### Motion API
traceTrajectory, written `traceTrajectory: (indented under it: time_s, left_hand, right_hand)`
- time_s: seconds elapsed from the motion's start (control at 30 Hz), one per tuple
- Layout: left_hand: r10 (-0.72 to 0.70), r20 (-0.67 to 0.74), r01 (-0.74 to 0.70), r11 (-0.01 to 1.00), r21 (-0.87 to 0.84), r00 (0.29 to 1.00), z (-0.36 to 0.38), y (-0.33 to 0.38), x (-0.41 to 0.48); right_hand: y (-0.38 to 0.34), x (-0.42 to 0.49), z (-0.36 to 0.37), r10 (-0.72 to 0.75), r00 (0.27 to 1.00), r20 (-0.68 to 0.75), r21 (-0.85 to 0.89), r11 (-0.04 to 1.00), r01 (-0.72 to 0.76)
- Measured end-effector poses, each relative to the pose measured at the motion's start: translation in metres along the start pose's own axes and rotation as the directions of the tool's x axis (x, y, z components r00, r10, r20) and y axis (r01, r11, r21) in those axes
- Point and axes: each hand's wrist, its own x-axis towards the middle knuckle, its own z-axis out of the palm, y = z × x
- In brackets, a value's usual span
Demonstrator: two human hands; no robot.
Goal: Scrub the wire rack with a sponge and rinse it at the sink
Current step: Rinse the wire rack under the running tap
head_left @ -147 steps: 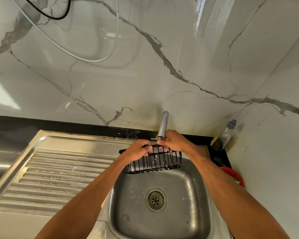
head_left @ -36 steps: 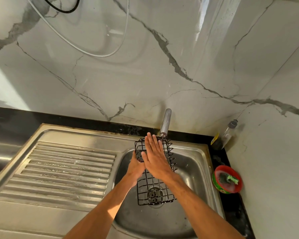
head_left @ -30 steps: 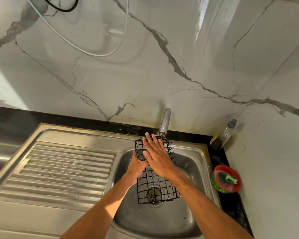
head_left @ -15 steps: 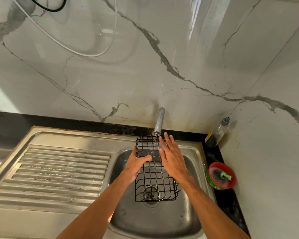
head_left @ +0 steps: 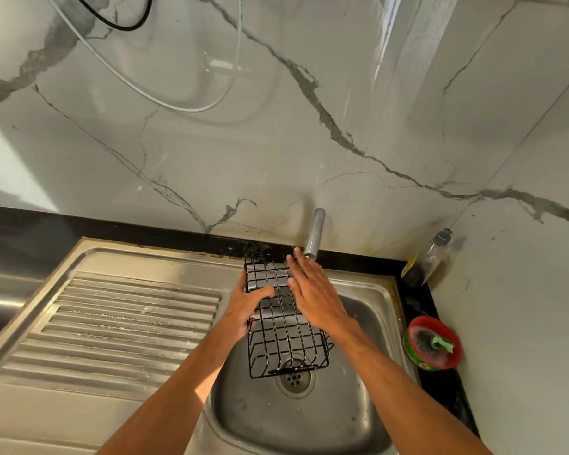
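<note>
Wire rack [head_left: 286, 339] over the sink [head_left: 309, 428] basin, centre frame.
Left hand [head_left: 247, 307] grips its left edge, thumb curled over wires; right hand [head_left: 316, 297] lies flat on it, fingers straight, near the tap [head_left: 314, 234]; red bowl [head_left: 432, 319] far right.

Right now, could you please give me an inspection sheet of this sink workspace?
Surface: steel sink with ribbed drainboard, set in black counter.
Job's things: black wire rack held over the basin, far end near the tap; green scrubber in red bowl.
Clutter: bottle in the corner.
Hands: left hand grips the rack's left edge; right hand rests flat against it, fingers straight.
Cables: white cable and black cable hang looped above.
Surroundings: marble wall.
</note>
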Motion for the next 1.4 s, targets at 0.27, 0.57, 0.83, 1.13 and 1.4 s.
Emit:
traceTrajectory:
  time_s: [0.27,0.57,0.83,1.13,1.4]
  left_hand:
    - [-0.012,-0.129,-0.004,0.992,-0.123,0.992,-0.021,0.004,0.011]
    - [-0.146,0.039,0.148,0.986,-0.074,0.989,-0.034,-0.006,0.002]
    - [-0.156,0.302,0.198,0.974,-0.111,0.940,-0.049,-0.016,-0.001]
    - [-0.084,0.411,0.173,0.968,-0.183,0.908,-0.043,-0.028,0.000]
    - [-0.131,0.347,0.214,0.953,-0.215,0.929,-0.050,-0.051,0.002]
  right_hand:
    - [-0.004,-0.015,0.002,0.074,0.995,0.062,0.398,0.913,-0.093]
    - [-0.012,-0.003,-0.020,0.234,0.942,0.241,0.820,0.470,-0.326]
    - [-0.019,0.010,-0.030,0.236,0.932,0.273,0.870,0.353,-0.344]
    - [-0.025,0.004,-0.024,0.082,0.991,0.106,0.722,0.679,-0.133]
    - [-0.013,-0.037,-0.001,0.075,0.995,0.064,0.824,0.559,-0.095]
